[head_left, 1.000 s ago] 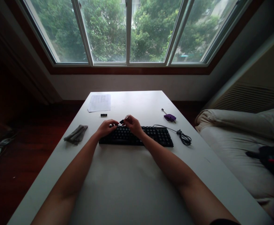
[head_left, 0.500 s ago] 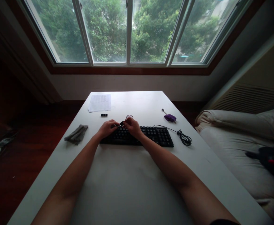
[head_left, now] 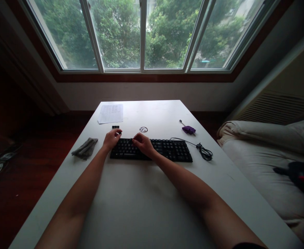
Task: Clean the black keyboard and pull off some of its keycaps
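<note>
A black keyboard (head_left: 171,150) lies across the white table in front of me. At its left end, my left hand (head_left: 112,139) is raised with thumb and forefinger pinched on a small dark piece that looks like a keycap (head_left: 119,133). Just beyond that hand sits a short row of black keycaps (head_left: 115,127). My right hand (head_left: 143,143) hovers over the left-middle keys, fingertips pressed together; whatever they hold is too small to make out. Behind the keyboard rests a small round, ring-like object (head_left: 143,129).
A grey cloth (head_left: 85,148) lies at the left, a printed paper sheet (head_left: 110,113) at the far left. To the right are a coiled cable (head_left: 204,153), a purple cloth-like item (head_left: 188,129) and a small brush (head_left: 181,122). A covered couch (head_left: 253,152) stands beside the table.
My hands were together over the keyboard with a small black piece between them. The left has moved left toward the keycap row; the right has shifted slightly left and down, uncovering the ring-like object.
</note>
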`<state>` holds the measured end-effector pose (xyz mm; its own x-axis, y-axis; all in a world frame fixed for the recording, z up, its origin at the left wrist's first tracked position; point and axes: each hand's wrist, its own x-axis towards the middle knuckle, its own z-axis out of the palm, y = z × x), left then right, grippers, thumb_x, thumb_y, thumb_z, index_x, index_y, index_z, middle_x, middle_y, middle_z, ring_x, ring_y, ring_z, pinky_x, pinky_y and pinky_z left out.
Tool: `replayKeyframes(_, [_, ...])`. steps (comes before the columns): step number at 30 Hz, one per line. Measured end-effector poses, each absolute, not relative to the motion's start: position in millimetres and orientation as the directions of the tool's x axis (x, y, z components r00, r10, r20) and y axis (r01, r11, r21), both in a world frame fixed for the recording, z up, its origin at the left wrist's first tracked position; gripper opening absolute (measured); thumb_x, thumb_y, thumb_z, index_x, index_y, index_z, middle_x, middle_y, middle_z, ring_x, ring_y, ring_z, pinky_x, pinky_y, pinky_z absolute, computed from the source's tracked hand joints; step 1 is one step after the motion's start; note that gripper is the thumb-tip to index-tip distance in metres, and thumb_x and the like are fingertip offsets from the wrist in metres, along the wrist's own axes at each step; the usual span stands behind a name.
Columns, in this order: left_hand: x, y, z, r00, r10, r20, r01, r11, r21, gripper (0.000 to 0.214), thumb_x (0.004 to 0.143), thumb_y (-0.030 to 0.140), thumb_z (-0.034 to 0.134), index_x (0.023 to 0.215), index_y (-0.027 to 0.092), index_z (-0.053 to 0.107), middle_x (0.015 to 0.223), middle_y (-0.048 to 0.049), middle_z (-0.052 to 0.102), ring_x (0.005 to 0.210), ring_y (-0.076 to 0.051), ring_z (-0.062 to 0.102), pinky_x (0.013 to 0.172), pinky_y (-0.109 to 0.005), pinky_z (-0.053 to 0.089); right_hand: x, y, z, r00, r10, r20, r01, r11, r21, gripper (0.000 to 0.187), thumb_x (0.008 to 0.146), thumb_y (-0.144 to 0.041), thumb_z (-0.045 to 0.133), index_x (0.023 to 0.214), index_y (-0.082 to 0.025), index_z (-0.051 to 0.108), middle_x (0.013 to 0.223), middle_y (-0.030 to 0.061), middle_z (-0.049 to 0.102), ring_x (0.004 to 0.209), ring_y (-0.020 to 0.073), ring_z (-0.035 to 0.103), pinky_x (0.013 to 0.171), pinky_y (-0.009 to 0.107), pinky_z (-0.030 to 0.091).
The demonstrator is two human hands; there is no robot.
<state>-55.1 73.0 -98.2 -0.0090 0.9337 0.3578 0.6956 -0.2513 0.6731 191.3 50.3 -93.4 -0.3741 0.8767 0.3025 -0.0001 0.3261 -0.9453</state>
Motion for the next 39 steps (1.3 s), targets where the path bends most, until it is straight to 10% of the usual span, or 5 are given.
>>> replayKeyframes(39, [-71,175,-122,-0.027,0.919,0.393,0.935,-0.115,0.334,0.023,0.08,0.028,0.066,0.101,0.028,0.077,0.119,-0.0085,0.067,0.118,-0.034,0.049,0.103,-0.049,0.037,177,15,-93,-0.545,0.793,0.272,0.013,0.333,-0.943,0.021,0.088,-0.04,0.066,0.091,-0.02,0.06,0.071,-0.003,0.061,0.066,0.0127,0.059,0.061,0.022,0.043])
